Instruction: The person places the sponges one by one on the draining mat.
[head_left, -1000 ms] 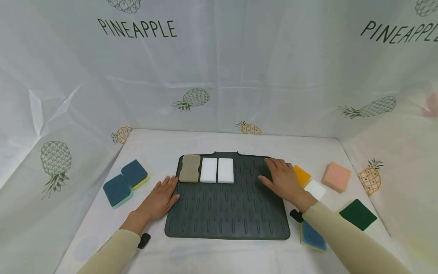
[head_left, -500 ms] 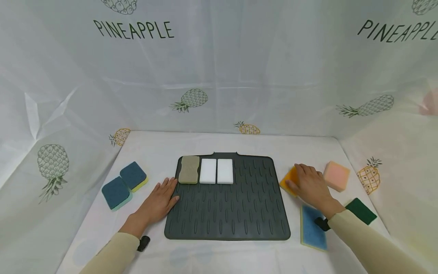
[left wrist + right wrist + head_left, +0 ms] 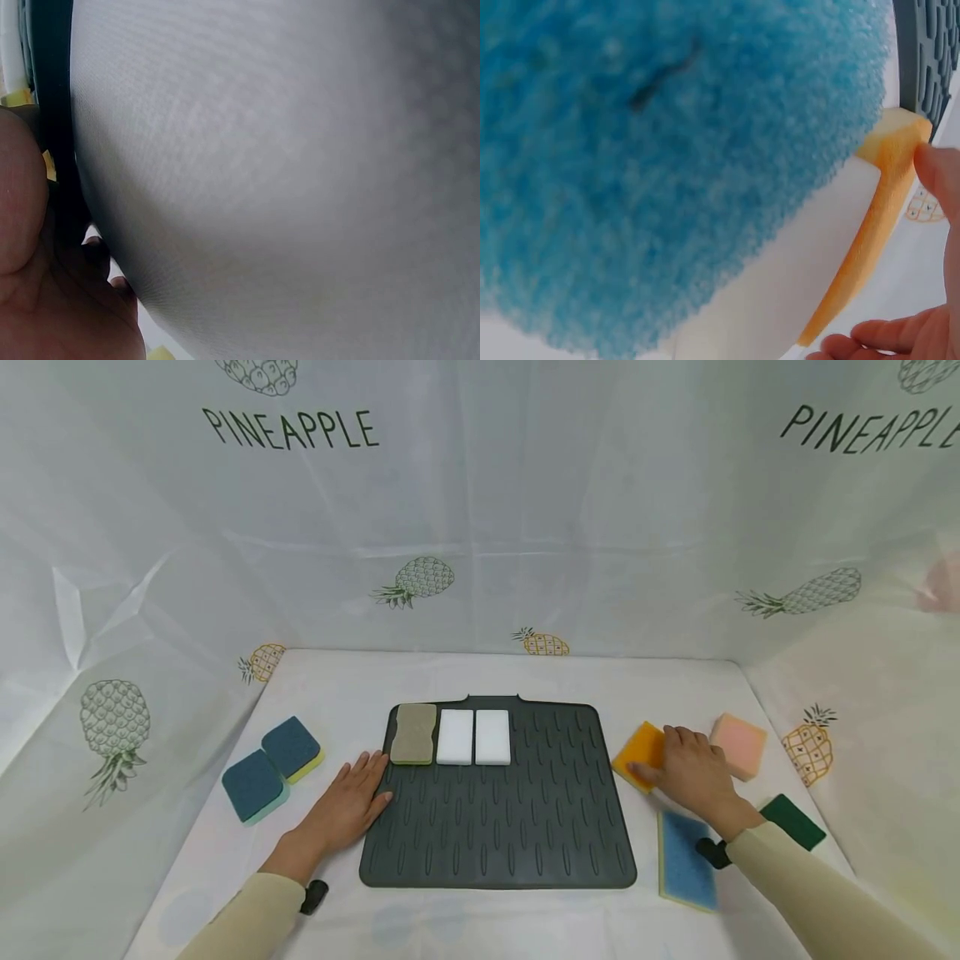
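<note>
My left hand (image 3: pixel 345 806) lies open, fingertips at the left edge of the dark ribbed mat (image 3: pixel 498 827). In the left wrist view a blurred pale surface hides most of it. Over the loose sponges right of the mat is my right hand (image 3: pixel 690 772), fingers spread. Its thumb touches an orange sponge (image 3: pixel 633 756); the other fingers show apart from it in the right wrist view. A white sponge (image 3: pixel 795 255) lies against the orange one, hidden by the hand in the head view. A grey-beige sponge (image 3: pixel 413 735) and two white sponges (image 3: pixel 455 737) line the mat's top left.
Two dark-blue-topped sponges (image 3: pixel 255 785) lie on the table left of the mat. Right of it are a blue sponge (image 3: pixel 686 860), a pink sponge (image 3: pixel 738 745) and a dark green pad (image 3: pixel 792 821). A pineapple-print sheet (image 3: pixel 480 527) hangs around the table.
My right hand has left the mat's top right corner and moved right onto the loose sponges, then shifted slightly further right. The left hand stays in place.
</note>
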A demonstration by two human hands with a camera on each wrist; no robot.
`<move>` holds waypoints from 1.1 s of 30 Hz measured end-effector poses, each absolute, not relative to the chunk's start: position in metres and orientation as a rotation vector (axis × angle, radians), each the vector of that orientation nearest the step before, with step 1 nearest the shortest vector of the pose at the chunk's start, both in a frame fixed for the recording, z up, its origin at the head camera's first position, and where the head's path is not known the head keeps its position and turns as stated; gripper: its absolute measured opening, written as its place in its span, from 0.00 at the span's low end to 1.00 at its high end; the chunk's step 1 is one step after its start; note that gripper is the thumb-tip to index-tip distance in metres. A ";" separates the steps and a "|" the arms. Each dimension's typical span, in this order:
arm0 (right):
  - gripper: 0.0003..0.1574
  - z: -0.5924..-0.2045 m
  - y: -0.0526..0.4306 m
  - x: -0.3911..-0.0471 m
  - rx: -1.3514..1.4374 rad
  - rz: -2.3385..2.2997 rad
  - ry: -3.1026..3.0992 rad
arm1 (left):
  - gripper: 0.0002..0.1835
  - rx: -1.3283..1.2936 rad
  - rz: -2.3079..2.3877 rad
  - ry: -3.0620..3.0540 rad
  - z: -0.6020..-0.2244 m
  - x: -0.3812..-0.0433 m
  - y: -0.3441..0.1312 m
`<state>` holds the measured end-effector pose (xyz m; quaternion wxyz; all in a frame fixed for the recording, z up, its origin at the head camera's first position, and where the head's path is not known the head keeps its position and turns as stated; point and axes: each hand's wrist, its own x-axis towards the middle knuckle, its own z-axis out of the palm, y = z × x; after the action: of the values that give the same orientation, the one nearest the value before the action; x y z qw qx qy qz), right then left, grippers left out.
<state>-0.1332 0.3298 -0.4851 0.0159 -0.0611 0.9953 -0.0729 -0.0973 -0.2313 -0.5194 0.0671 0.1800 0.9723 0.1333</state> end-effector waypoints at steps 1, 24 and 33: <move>0.65 -0.485 0.331 -0.134 -0.176 -0.221 3.078 | 0.38 0.544 0.402 2.933 -0.520 -0.097 -0.231; 0.72 -0.485 0.331 -0.127 -0.221 -0.277 3.153 | 0.38 0.541 0.423 2.943 -0.517 -0.094 -0.230; 0.73 -0.484 0.335 -0.129 -0.216 -0.208 3.089 | 0.38 0.553 0.439 2.951 -0.518 -0.094 -0.230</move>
<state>-0.1293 0.3345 -0.4842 0.0188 -0.0697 0.9951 -0.0671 -0.0935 -0.2302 -0.5184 0.0537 0.1820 0.9711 0.1446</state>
